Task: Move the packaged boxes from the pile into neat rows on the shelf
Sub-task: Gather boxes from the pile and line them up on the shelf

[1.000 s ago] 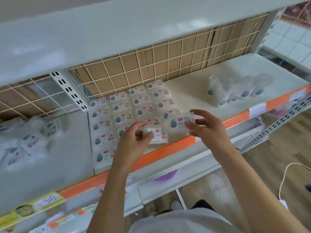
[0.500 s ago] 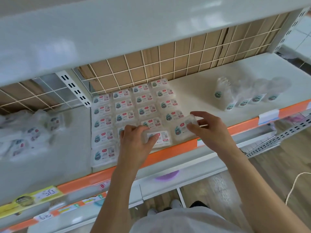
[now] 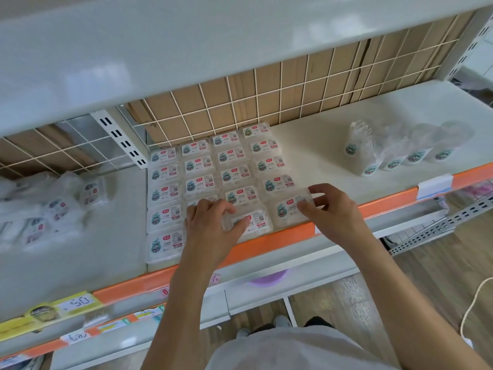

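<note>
Several clear packaged boxes with teal and red labels lie flat in neat rows on the white shelf. My right hand pinches one box at the front of the rightmost row, close to the shelf's orange edge. My left hand holds the neighbouring front box by its left side, thumb on its top. The pile of loose boxes in plastic wrap lies on the shelf section to the left.
A wire grid with cardboard behind it backs the shelf, and another shelf hangs low overhead. A bundle of wrapped bottles lies at the right. An orange price strip runs along the front edge.
My right hand has lowered its box from the air down onto the shelf at the front of the rightmost row. My left hand stayed on the neighbouring box. The camera moved closer.
</note>
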A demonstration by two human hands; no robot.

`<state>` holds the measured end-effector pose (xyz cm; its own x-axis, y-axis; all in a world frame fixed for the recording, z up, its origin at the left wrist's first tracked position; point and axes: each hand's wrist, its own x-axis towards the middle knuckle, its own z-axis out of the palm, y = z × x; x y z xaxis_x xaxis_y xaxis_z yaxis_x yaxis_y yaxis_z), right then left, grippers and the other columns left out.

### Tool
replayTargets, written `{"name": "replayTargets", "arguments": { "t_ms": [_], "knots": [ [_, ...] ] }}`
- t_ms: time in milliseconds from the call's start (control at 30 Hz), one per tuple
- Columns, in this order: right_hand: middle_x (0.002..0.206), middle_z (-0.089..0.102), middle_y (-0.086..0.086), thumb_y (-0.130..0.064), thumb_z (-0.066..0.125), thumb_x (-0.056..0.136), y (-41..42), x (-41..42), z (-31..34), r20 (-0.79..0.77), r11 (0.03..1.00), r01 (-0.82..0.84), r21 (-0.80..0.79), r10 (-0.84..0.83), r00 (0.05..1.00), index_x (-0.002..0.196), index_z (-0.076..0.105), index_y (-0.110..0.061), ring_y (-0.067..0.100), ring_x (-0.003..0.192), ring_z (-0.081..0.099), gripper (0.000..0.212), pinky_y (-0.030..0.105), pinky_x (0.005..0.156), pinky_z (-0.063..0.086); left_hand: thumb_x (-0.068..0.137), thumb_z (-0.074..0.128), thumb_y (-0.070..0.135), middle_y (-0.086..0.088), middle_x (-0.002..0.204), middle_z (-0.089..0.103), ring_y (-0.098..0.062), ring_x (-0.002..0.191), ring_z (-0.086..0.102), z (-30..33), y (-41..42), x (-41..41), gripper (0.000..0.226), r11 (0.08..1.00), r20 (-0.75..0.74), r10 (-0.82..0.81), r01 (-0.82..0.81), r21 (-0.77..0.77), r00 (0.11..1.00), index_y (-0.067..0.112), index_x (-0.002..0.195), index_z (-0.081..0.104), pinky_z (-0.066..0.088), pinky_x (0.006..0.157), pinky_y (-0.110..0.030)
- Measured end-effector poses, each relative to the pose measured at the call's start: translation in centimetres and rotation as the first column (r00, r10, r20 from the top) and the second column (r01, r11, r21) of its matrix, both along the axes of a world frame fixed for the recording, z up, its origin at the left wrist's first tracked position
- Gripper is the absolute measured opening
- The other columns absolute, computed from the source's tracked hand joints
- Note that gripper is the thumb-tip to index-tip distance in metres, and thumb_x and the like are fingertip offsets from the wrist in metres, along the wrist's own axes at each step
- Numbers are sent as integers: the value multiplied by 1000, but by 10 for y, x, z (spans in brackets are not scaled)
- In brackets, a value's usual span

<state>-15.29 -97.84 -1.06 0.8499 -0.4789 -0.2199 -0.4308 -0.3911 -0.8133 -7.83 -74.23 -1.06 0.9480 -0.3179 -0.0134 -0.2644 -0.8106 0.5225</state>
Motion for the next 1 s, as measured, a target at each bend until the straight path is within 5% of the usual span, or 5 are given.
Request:
{"name": "replayTargets", "arguments": {
  "t_ms": [333,500,833,1000],
  "knots": [
    [97,67,3,-29,68,92,3,3,-4,46,985,-47,-166,56,997,121,70,-16,18,78,64,32,6,51,39,80,73,53,4,112,51,-25,112,43,-7,2,1,38,999,46,39,-40,18,998,31,108,60,29,94,-35],
    [101,70,7,-31,69,92,10,4,-4,67,974,-53,-221,69,995,123,64,-11,20,81,62,37,22,62,44,82,73,51,3,115,53,-27,115,42,-11,-1,-2,35,997,97,68,-71,29,993,29,107,64,26,91,-34],
    [100,68,15,-29,72,90,15,2,-11,122,937,-24,-350,71,990,113,67,-4,26,82,63,34,25,67,42,82,75,44,2,123,53,-27,120,39,-12,-7,-9,34,989,126,146,-146,-10,981,27,109,65,24,93,-33],
    [105,66,16,-32,71,90,24,-3,1,129,875,-65,-480,143,981,119,66,-6,38,91,61,39,38,73,51,85,73,34,-2,123,58,-30,120,47,-10,-9,-11,28,984,171,178,-175,-29,969,22,110,66,32,94,-35]
  ]
}}
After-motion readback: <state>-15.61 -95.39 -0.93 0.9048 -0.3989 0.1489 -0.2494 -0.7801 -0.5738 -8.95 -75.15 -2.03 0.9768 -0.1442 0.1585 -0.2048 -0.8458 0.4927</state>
